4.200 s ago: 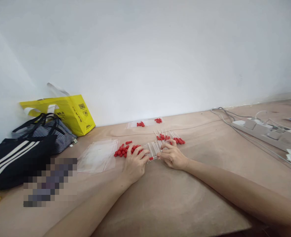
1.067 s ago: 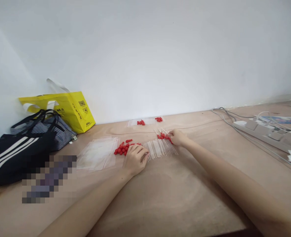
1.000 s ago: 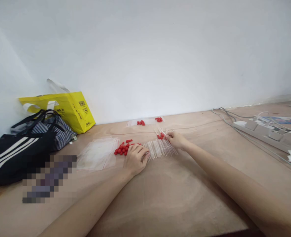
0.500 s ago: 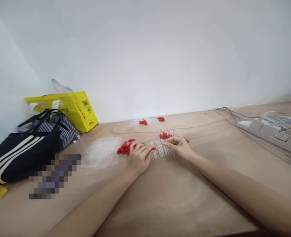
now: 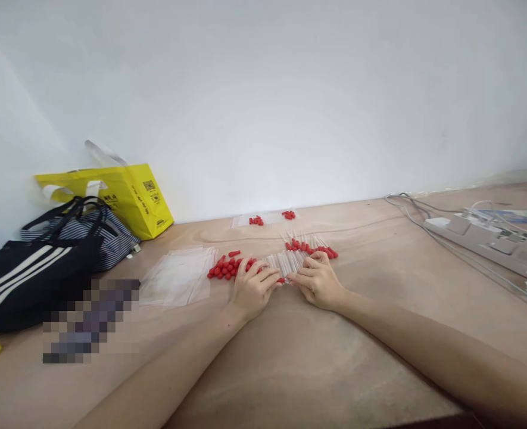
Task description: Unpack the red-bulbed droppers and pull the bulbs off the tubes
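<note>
My left hand (image 5: 255,287) pinches a red rubber bulb (image 5: 281,280) between thumb and fingers, its tip showing between the hands. Close against it, my right hand (image 5: 319,280) has closed fingers at the bulb's open end, on a thin glass dropper tube mostly hidden by the fingers. Just beyond lies a row of clear glass tubes (image 5: 285,260). A heap of loose red bulbs (image 5: 224,268) sits left of my left hand. Behind my right hand lie several droppers with red bulbs (image 5: 310,246) fitted on their glass tubes, which point away from me.
Clear plastic bags (image 5: 174,275) are stacked at left. Farther back lies a bag (image 5: 268,218) with droppers. A yellow bag (image 5: 153,202), a striped pouch (image 5: 115,232) and a black bag (image 5: 35,283) stand on the far left. At right is a power strip (image 5: 486,241) with cables.
My right hand has come nearer and lower, its fingers now curled close to my left hand. The red bulb and tube between them have moved toward me, and more fitted droppers show behind.
</note>
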Demonstrator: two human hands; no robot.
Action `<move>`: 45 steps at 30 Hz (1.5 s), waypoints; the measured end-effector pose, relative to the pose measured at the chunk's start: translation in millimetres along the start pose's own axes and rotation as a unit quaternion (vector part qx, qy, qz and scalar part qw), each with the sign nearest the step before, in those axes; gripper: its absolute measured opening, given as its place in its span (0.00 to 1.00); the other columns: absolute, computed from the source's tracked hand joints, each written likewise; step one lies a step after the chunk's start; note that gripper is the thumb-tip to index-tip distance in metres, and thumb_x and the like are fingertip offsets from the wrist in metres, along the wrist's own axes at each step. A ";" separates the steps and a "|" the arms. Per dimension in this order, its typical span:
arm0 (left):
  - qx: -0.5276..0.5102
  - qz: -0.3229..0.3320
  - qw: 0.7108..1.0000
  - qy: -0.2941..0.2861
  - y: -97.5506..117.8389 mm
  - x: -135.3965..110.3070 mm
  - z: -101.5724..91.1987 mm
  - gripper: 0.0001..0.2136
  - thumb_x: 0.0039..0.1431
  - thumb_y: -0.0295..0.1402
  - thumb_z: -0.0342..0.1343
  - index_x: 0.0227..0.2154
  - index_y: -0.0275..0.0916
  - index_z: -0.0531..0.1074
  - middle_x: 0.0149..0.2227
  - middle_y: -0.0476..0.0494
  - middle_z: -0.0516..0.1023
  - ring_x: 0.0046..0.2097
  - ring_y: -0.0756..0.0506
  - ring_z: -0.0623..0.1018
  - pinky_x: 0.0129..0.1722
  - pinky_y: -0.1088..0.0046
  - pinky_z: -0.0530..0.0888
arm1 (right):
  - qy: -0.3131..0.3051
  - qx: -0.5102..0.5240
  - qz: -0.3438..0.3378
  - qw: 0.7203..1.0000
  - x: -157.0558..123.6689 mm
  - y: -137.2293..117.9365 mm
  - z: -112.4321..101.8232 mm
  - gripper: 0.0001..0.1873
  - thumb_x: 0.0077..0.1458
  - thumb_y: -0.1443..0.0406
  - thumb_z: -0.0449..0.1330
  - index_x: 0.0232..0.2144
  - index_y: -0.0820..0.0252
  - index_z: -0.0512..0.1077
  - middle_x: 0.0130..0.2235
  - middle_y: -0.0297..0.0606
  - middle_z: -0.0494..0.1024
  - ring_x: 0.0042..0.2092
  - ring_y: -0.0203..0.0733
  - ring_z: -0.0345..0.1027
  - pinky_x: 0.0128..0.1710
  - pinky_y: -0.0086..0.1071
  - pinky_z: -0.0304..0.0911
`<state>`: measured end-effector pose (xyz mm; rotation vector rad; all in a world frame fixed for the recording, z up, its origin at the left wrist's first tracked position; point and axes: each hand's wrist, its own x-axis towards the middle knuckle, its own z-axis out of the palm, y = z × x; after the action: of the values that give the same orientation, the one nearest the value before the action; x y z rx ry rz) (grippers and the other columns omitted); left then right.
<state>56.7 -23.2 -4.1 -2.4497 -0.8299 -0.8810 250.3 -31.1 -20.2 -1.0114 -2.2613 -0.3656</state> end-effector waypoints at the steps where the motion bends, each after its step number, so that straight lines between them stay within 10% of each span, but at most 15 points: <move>1: 0.003 0.007 1.000 -0.002 -0.7 -0.6 -0.8 0.06 0.55 0.31 0.50 0.31 0.45 0.72 0.36 0.53 0.77 0.40 0.46 0.71 0.50 0.55 0.55 | -0.005 0.001 0.000 1.000 -0.5 0.0 -0.9 0.14 0.56 0.64 0.47 0.34 0.53 0.73 0.22 0.34 0.71 0.31 0.37 0.56 0.43 0.38 0.41; 22: 0.014 0.024 0.999 0.028 -9.1 -10.4 -9.4 0.10 0.53 0.23 0.45 0.27 0.41 0.70 0.32 0.51 0.76 0.36 0.47 0.71 0.50 0.56 0.58 | 0.076 0.031 -0.056 0.995 -4.2 2.1 0.6 0.12 0.55 0.67 0.48 0.27 0.61 0.71 0.19 0.32 0.67 0.25 0.33 0.53 0.32 0.33 0.42; 30: 0.015 -0.156 0.987 0.043 -59.9 -37.6 -37.8 0.10 0.56 0.34 0.46 0.33 0.38 0.71 0.29 0.44 0.69 0.33 0.48 0.70 0.34 0.71 0.69 | 0.027 0.108 0.094 0.989 5.0 10.5 7.4 0.16 0.55 0.72 0.44 0.45 0.65 0.64 0.33 0.41 0.69 0.34 0.38 0.61 0.35 0.30 0.55; 39: -0.007 -0.411 0.904 -0.117 -95.8 -8.5 -36.1 0.09 0.45 0.32 0.50 0.32 0.37 0.67 0.28 0.48 0.73 0.29 0.48 0.73 0.29 0.75 0.68 | -0.126 -0.011 0.255 0.959 41.0 13.2 20.1 0.14 0.45 0.79 0.48 0.33 0.69 0.68 0.36 0.48 0.64 0.33 0.39 0.61 0.33 0.31 0.58; 45: -0.016 -0.439 0.881 -0.177 -115.0 1.1 -31.1 0.07 0.42 0.37 0.53 0.22 0.38 0.70 0.26 0.47 0.75 0.31 0.46 0.74 0.29 0.75 0.67 | -0.151 -0.007 0.260 0.954 47.1 6.6 27.7 0.12 0.44 0.78 0.49 0.31 0.70 0.69 0.38 0.49 0.64 0.30 0.37 0.63 0.31 0.30 0.58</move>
<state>-30.9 45.4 38.5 -2.2418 -2.1668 -0.6930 219.2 13.4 -11.1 -1.7087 -2.1325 0.0020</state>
